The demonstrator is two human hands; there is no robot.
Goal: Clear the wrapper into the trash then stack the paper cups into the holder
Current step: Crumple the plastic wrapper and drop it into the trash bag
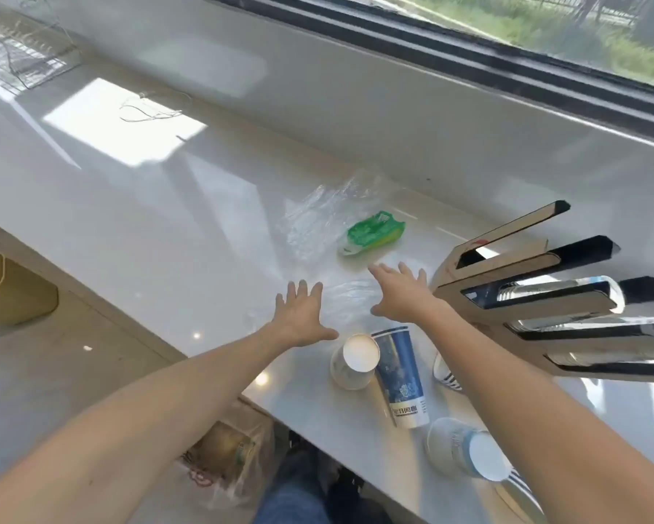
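Bare forearms stretched forward over a glossy white counter (166, 206) beneath a window, both hands spread flat and palm-down, gripping nothing. Left hand (301, 315) fingers fanned wide, hovering at the near edge of a sheet of clear plastic wrapper (318, 217); contact with the film impossible to tell. Right hand (401, 293) likewise open, fingertips reaching toward a crumpled green packet (374, 232) lying on the far part of that wrapper, just short of it. Nearer the camera, between the two arms, paper cups scattered on their sides: a white cup (354, 363) with its mouth turned up toward the lens, touching a tall blue-printed cup (403, 376) beside it, and a pale blue cup (465, 453) close to the right forearm. Striped cup (444, 374) partly hidden behind the right arm. To the right, a wooden slotted cup holder (525, 300) lying on the counter, a few cups visible in its channels. Off the counter's left edge, on the floor, a tan trash bin (12, 293), well apart from the wrapper. Below the counter edge, a bag of items and denim-clad legs.
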